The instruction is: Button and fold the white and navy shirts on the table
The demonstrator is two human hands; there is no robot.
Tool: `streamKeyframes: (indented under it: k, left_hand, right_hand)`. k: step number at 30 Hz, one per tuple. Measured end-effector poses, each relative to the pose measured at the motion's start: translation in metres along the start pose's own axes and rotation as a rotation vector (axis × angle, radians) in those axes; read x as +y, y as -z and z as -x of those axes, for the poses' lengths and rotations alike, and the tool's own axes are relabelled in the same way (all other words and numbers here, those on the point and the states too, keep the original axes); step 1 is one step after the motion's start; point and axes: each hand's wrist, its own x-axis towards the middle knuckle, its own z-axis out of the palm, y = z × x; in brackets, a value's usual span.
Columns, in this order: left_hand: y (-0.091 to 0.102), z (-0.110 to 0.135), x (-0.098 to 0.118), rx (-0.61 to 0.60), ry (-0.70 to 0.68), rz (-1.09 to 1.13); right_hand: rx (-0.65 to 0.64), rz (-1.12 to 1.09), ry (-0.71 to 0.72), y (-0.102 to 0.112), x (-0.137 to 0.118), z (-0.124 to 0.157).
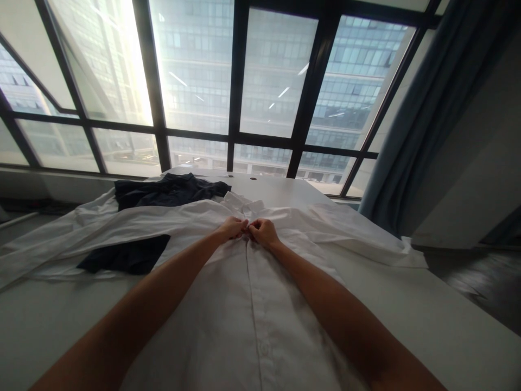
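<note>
A white button-up shirt [220, 315] lies front side up, its collar at the far end and its sleeves spread to both sides. Both hands meet at the front placket just below the collar. My left hand [233, 227] pinches the placket edge from the left. Close against it, my right hand [264, 232] pinches the cloth on the other side. The fingertips almost touch, and any button between them is too small to make out. Below the hands, the placket runs down toward me with its edges lying together.
Dark navy clothing [175, 187] lies beyond and under the shirt's left sleeve. The white table [439, 309] carries the garments. Behind it stand large black-framed windows [240, 65]. A blue-grey curtain [407, 125] hangs at the right.
</note>
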Motion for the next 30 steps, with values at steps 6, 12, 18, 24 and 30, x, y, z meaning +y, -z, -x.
streamKeyframes:
  k: [6,12,18,24,30]
  left_hand:
    - [0.002,0.000,0.000,0.104,-0.250,-0.373]
    - [0.003,-0.002,0.001,0.080,-0.387,-0.562]
    - [0.005,-0.005,-0.006,0.040,-0.400,-0.498]
    - [0.008,-0.001,-0.004,0.000,-0.329,-0.388]
    - [0.007,0.005,0.007,0.057,-0.181,-0.322]
  right_hand:
    - [0.030,0.111,0.061,0.002,-0.005,0.002]
    - [-0.015,0.103,0.012,0.001,-0.002,-0.003]
    - [-0.083,-0.040,-0.098,-0.001,0.001,-0.009]
    - [-0.136,-0.068,-0.112,-0.001,0.003,-0.012]
    - [-0.008,0.046,0.050,-0.003,0.002,-0.006]
